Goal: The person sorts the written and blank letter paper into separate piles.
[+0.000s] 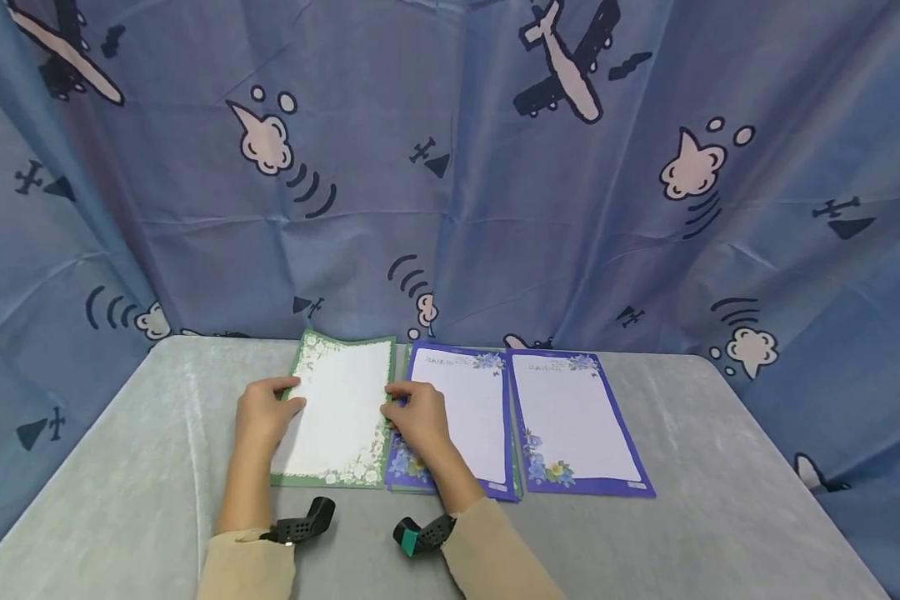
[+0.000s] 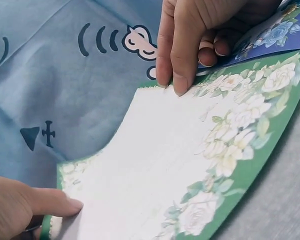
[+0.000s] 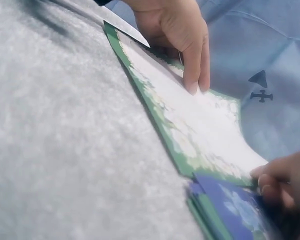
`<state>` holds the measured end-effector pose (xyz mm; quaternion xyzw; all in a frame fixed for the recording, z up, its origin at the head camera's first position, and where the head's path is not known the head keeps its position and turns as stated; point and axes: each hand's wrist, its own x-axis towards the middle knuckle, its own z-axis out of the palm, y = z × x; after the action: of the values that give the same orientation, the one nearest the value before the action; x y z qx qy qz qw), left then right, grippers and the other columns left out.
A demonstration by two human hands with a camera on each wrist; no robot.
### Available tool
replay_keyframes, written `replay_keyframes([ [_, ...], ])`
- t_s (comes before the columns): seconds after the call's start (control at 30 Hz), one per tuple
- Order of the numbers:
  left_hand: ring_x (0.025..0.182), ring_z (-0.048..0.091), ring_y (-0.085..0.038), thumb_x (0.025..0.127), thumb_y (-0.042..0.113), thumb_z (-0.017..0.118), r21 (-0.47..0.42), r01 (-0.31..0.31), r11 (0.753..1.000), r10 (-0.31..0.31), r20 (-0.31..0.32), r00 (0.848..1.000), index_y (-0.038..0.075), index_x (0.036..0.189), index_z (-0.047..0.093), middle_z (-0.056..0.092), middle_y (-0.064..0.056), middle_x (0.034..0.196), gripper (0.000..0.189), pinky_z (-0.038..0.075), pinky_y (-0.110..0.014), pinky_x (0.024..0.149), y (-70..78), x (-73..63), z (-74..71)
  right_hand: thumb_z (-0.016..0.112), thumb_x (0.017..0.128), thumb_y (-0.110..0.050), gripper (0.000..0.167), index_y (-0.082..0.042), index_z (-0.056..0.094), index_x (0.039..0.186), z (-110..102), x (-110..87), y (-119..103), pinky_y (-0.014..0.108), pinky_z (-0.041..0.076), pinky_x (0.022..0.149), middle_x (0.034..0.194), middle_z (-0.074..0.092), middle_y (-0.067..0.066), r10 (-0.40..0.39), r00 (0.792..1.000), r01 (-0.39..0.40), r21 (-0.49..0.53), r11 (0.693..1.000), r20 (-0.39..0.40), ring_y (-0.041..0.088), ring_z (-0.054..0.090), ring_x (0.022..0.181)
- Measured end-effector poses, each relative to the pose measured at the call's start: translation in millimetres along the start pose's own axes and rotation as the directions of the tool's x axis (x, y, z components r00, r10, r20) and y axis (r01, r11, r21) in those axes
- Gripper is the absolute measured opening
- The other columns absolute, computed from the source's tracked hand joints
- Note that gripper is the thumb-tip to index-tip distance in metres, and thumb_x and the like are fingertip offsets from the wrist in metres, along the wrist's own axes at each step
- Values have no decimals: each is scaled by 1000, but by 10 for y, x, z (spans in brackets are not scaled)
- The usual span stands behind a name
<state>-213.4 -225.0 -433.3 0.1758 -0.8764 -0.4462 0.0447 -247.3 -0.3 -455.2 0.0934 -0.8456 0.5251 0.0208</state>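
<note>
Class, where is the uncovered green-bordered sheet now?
In the head view, the green-bordered sheet is left of centre, held by the left hand and right hand at its side edges, just left of the purple-bordered sheets.

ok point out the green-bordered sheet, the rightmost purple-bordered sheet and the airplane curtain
green-bordered sheet [image 1: 337, 412]: head view, on its white middle
rightmost purple-bordered sheet [image 1: 576, 421]: head view, on its white middle
airplane curtain [image 1: 483, 192]: head view, on plain blue cloth near its middle

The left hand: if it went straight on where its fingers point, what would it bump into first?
The left hand pinches the green-bordered sheet, so that comes first; across it, probably the right hand, though depth is unclear.
</note>
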Motion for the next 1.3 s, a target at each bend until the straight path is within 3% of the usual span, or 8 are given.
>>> replay_keyframes([
  [0.23, 133, 49, -49, 93, 10, 68, 62, -14, 998, 13, 4, 1000, 0, 134, 64, 55, -29, 142, 43, 41, -59, 108, 53, 3, -6, 76, 81, -5, 28, -5, 78, 109, -21, 12, -23, 21, 51, 53, 99, 77, 11, -24, 1000, 24, -72, 997, -8, 6, 58, 50],
  [0.4, 132, 50, -49, 92, 13, 70, 87, -26, 996, 26, -3, 1000, 1, 134, 64, 55, -28, 143, 44, 42, -59, 108, 62, 5, 16, 79, 80, -7, 28, -7, 79, 108, -40, 4, -30, 34, 59, 76, 102, 77, 10, -41, 998, 36, -135, 990, -39, 21, 72, 83],
  [0.53, 131, 51, -50, 91, 14, 71, 110, -28, 994, 30, -19, 999, 0, 134, 63, 56, -28, 142, 46, 42, -60, 107, 48, -8, 29, 79, 80, -9, 27, -7, 79, 107, -44, -12, -25, 42, 58, 91, 108, 77, 12, -42, 997, 32, -149, 988, -63, 29, 71, 106],
  [0.67, 128, 53, -49, 91, 15, 70, 130, -27, 991, 33, -44, 998, 1, 135, 62, 58, -28, 139, 47, 43, -60, 104, 50, -19, 22, 78, 82, -13, 24, -7, 79, 106, -51, -22, -33, 39, 58, 86, 109, 77, 12, -48, 996, 37, -135, 990, -78, 20, 71, 86],
  [0.83, 121, 61, -44, 95, 18, 67, 119, -57, 991, 67, -88, 994, 4, 134, 64, 64, -26, 133, 42, 51, -56, 92, 148, -42, 1, 72, 91, -19, 19, -8, 79, 105, -186, -21, -120, 25, 47, 56, 97, 78, 9, -72, 996, 66, -137, 988, -43, 5, 44, 49],
  [0.93, 118, 64, -40, 98, 20, 64, 52, -110, 993, 114, -70, 991, 5, 135, 64, 65, -22, 133, 40, 55, -51, 87, 264, -53, 20, 69, 94, -20, 20, -8, 79, 107, -337, -16, -182, 22, 41, 51, 96, 79, 8, -76, 997, 72, -158, 985, -22, 5, 48, 49],
  [1.03, 115, 65, -38, 99, 20, 63, -9, -172, 985, 171, -54, 984, 6, 135, 65, 67, -19, 132, 38, 56, -47, 86, 398, -87, 70, 67, 95, -22, 22, -8, 78, 110, -477, -24, -194, 24, 49, 56, 107, 78, 7, -89, 996, 88, -204, 975, 8, 7, 60, 57],
  [1.3, 101, 70, -30, 97, 19, 67, 2, -285, 958, 285, 2, 958, 10, 127, 70, 74, -12, 119, 32, 55, -38, 73, 648, -189, 338, 69, 94, -25, 23, -9, 78, 108, -871, -98, -54, 28, 54, 63, 107, 78, 8, -77, 996, 86, -350, 933, 39, 14, 71, 71],
])
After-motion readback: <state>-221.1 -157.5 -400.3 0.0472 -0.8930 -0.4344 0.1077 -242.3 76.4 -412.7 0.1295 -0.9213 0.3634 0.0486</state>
